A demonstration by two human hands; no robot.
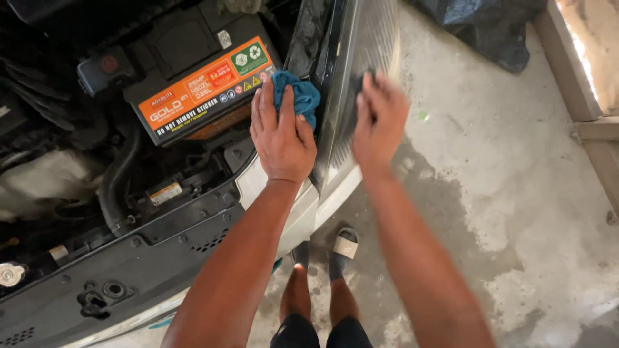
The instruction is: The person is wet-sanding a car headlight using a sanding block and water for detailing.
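My left hand (282, 132) rests on the top edge of a car's front corner and holds a crumpled blue cloth (298, 94) under its fingers. My right hand (379, 122) presses flat against the hazy headlight lens (361, 51), fingers together; something small and dark shows under the fingertips, too blurred to name. The headlight runs up the frame between my two hands. My legs and sandalled feet stand below, close to the white bumper (303, 219).
The open engine bay fills the left: a black battery with an orange label (203, 93), hoses, a black front panel (129, 264). Wet-stained concrete floor (503, 193) lies to the right. A black plastic bag (490, 26) lies at the top; a wooden frame (580, 77) stands far right.
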